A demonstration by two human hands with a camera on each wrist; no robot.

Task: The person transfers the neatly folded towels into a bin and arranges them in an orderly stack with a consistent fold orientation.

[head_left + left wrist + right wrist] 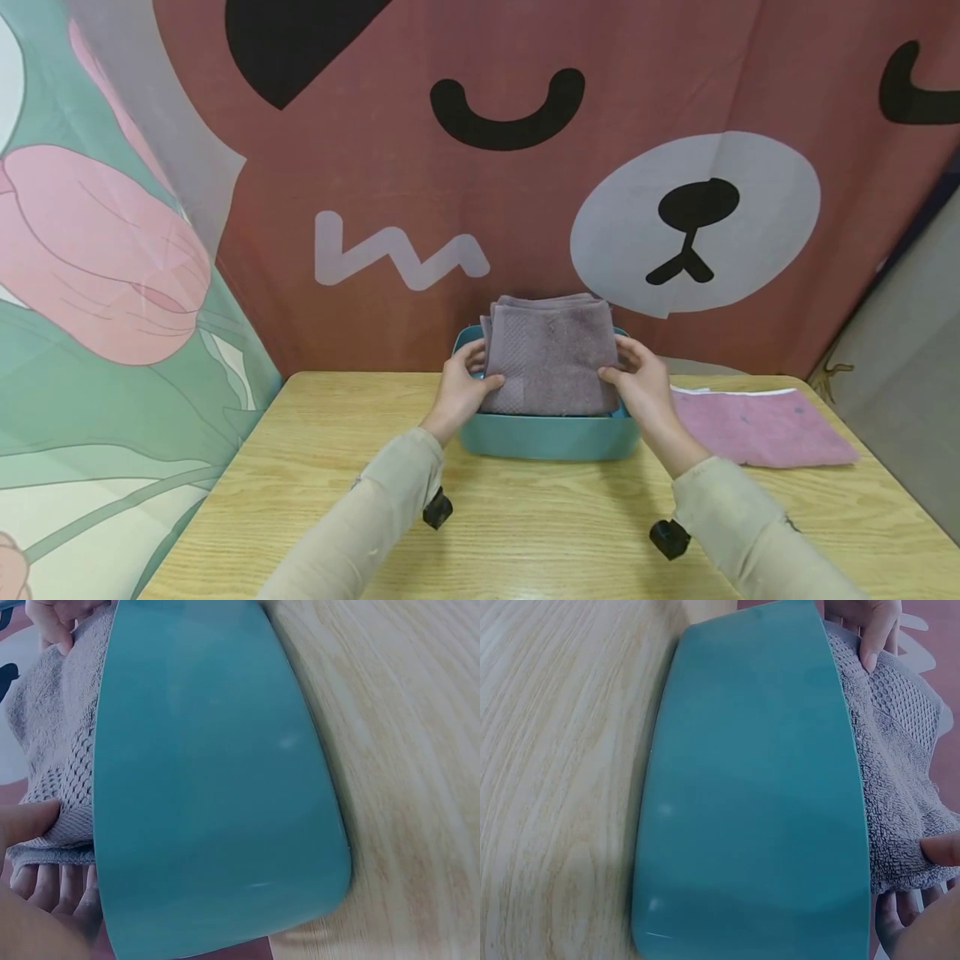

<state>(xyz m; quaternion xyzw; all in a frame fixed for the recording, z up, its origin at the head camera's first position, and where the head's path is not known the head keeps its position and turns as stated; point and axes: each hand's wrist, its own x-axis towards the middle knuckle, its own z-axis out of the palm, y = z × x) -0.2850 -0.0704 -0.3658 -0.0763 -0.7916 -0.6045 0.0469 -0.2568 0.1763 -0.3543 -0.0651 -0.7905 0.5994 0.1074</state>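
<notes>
A folded mauve-grey towel (555, 354) stands upright in the teal plastic basin (551, 437), its upper part rising above the rim. My left hand (461, 387) pinches the towel's left edge, thumb on the front face and fingers behind. On the opposite edge my right hand (641, 383) holds it the same way. The left wrist view shows the basin's outer wall (217, 780) filling the middle, with the towel's woven band (71, 780) beside the left thumb. In the right wrist view the towel (900, 802) bends over near the right thumb. The towel's lower part is hidden inside the basin.
A folded pink cloth (761, 425) with a white edge lies on the wooden table (540, 533), right of the basin. Behind the table hangs a curtain (375, 183) printed with a bear face. A small black device (670, 539) sits under each wrist.
</notes>
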